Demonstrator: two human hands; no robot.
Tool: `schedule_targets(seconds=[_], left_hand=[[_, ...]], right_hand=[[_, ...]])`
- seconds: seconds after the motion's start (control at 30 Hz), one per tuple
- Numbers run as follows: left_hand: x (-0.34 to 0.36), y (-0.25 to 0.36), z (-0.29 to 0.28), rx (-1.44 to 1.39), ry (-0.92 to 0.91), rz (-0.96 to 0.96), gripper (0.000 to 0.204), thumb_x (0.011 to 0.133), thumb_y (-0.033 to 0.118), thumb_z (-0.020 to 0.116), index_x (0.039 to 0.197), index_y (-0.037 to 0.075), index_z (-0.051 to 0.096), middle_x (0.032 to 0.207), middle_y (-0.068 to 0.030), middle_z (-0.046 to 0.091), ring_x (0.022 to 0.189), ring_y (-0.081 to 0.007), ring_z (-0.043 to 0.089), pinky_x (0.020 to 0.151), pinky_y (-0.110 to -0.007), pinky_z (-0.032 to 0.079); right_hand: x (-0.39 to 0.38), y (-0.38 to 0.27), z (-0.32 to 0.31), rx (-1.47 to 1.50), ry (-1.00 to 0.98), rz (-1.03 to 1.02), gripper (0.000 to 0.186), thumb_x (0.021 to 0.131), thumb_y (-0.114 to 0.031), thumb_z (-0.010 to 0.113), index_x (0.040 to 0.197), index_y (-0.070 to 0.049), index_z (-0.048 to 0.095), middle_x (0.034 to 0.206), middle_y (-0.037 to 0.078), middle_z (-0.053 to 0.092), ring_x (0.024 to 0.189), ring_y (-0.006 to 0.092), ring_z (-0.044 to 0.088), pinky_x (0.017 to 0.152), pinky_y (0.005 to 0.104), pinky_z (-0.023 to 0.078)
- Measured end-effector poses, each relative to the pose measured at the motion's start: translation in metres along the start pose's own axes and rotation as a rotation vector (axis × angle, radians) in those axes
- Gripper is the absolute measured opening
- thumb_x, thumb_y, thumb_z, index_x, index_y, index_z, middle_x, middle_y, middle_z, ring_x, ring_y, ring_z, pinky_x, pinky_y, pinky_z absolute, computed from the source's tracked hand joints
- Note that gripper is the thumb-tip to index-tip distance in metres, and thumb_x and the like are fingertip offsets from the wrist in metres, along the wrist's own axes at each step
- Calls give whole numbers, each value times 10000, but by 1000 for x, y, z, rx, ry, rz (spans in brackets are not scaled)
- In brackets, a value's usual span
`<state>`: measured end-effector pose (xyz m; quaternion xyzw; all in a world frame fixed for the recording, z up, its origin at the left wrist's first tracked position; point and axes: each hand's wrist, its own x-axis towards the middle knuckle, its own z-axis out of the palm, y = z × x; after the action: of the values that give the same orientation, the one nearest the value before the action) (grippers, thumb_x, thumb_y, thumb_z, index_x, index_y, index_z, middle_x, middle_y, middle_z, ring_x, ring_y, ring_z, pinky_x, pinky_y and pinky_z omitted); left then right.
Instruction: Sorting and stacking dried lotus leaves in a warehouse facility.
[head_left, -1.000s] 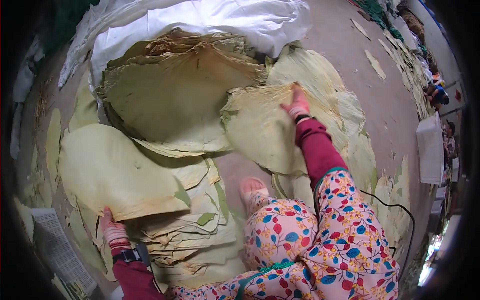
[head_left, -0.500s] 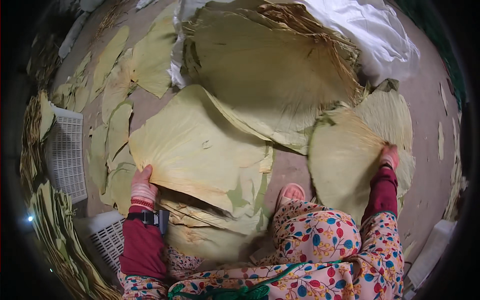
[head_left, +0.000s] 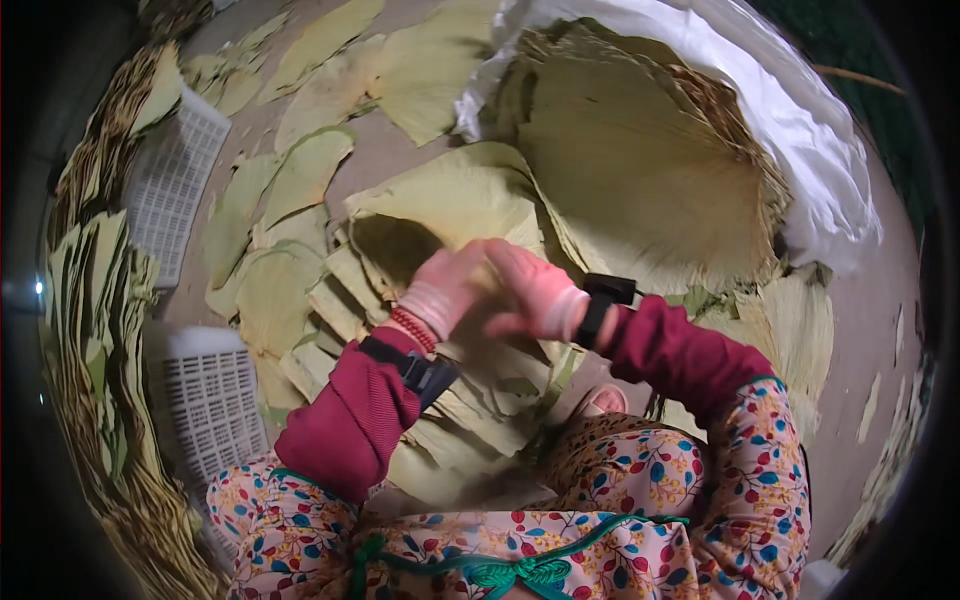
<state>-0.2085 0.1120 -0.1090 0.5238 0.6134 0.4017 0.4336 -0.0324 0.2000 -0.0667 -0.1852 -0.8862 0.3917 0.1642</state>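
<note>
Overhanging leaves on floor, half-curled left hand and right hand meet, hold unclear.

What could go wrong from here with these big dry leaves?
Two things, perhaps. The left hand and right hand meet close together at the edge of a large, curved pale leaf, so it might crease or split; blur hides their exact grip. Also, the person's foot sits right by the layered leaves, so a small shift could crush or drag some of them.
</note>
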Motion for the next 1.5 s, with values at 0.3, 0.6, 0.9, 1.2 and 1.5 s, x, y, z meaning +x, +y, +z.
schedule_targets(seconds=[0.3,0.6,0.9,1.2,1.5], left_hand=[[17,18,-11,1084,-356,-432,689,779,384,571,1351,139,274,1421,-112,216,1317,-321,158,1049,-501,132],[32,-31,-15,1151,-789,-288,604,787,495,509,1290,191,373,1328,-105,354,1196,-292,375,977,-464,291],[-114,-55,-47,1182,-446,-269,489,828,450,454,1234,178,430,1245,-57,432,1208,-244,346,1007,-437,248],[-173,-47,-74,677,327,79,314,782,304,572,1011,89,572,1044,-124,561,1026,-297,501,927,-403,357],[-282,-193,-109,-70,1141,-1147,716,735,509,541,1252,43,373,1255,-179,415,1156,-312,398,964,-453,278]], right_hand=[[45,50,-75,554,571,93,309,822,-7,492,1127,-31,535,820,11,566,680,94,496,614,229,418],[58,-47,-97,-198,591,-89,308,833,17,481,1137,-13,520,991,173,606,931,208,591,801,266,444],[83,-87,17,-621,-60,-254,464,721,-14,514,1177,-91,471,1189,141,474,1039,332,493,860,402,423],[3,-16,181,-348,-262,457,593,761,-195,607,1297,-224,355,1337,141,346,1179,397,363,951,427,359],[-9,30,156,-170,-228,471,734,748,-533,569,1309,-130,321,1276,150,393,1177,323,399,942,387,351]])
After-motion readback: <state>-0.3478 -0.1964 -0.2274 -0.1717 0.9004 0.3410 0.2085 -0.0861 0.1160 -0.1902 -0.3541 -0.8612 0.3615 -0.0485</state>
